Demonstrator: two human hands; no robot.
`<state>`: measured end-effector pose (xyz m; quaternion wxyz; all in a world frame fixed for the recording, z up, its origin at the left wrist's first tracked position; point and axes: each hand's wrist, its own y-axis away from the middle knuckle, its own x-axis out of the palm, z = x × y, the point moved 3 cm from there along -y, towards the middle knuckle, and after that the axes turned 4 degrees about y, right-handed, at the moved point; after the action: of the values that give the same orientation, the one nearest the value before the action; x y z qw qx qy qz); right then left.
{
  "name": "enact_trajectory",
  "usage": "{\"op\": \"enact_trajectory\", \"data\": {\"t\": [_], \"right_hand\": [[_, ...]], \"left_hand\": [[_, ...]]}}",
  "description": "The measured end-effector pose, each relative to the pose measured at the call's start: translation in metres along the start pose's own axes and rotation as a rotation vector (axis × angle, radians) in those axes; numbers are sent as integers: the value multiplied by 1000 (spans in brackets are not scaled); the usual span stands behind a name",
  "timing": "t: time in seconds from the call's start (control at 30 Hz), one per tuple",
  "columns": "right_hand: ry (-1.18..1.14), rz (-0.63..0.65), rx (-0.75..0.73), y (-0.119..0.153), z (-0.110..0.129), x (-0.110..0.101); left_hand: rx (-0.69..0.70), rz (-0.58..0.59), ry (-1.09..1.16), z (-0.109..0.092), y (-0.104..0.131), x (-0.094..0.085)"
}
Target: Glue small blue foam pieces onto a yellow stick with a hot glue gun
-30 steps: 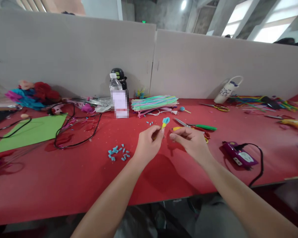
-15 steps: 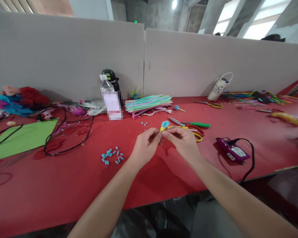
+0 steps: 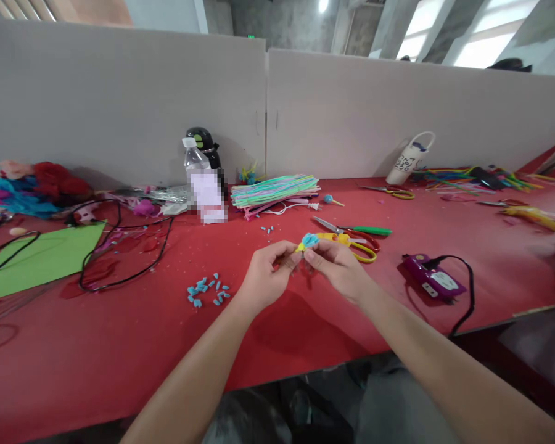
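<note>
Between my hands is a small craft flower (image 3: pixel 310 240) with blue petals and a yellow base, raised over the red table. My left hand (image 3: pixel 274 271) pinches the yellow base between thumb and fingers. The thumb and forefinger of my right hand (image 3: pixel 340 265) close on the blue petals from the other side. My fingers hide part of the flower. To the left of my left hand lie several short blue fluffy pieces (image 3: pixel 208 288). Just behind my right hand are yellow-handled scissors (image 3: pixel 363 253), partly covered by it.
Red-handled scissors and a green-handled tool (image 3: pixel 372 231) lie beyond my right hand. A purple device (image 3: pixel 432 277) with a black cable sits at right. Pipe cleaners (image 3: pixel 277 192), a plastic bottle (image 3: pixel 197 157) and a blue-tipped stick (image 3: pixel 329 199) are farther back. Another person's hand shows at the right edge.
The flower has tipped over to the right, its blue petals now leaning toward my right hand. My right fingers have shifted from the base up to the petals.
</note>
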<state>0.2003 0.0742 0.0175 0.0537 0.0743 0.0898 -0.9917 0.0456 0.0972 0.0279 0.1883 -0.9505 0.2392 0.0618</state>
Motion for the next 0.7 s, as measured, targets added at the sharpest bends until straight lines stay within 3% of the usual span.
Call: {"op": "enact_trajectory", "data": {"t": [0.1,0.17,0.27,0.4,0.5,0.6,0.7], "right_hand": [[61,7,34,1,-2,-3],[281,14,78,5,-4,-15],[749,78,203,15,-10,-47],[1102,19,491,25,-23,-97],[1019,-97,386,18,-31,-108],[842,-122,209,4,-44,-95],[697,-151,161,-6,-55,-79]], "left_hand": [[-26,-35,-63,5,-4,-5],[-68,-129,-199,11,-7,-13],[-124,-222,-451,23,-9,-25],[-115,-165,-576,34,-10,-29],[-118,-143,-585,37,-10,-28],[-141,-132,-569,39,-11,-29],[-169,-143,-557,41,-12,-32]]}}
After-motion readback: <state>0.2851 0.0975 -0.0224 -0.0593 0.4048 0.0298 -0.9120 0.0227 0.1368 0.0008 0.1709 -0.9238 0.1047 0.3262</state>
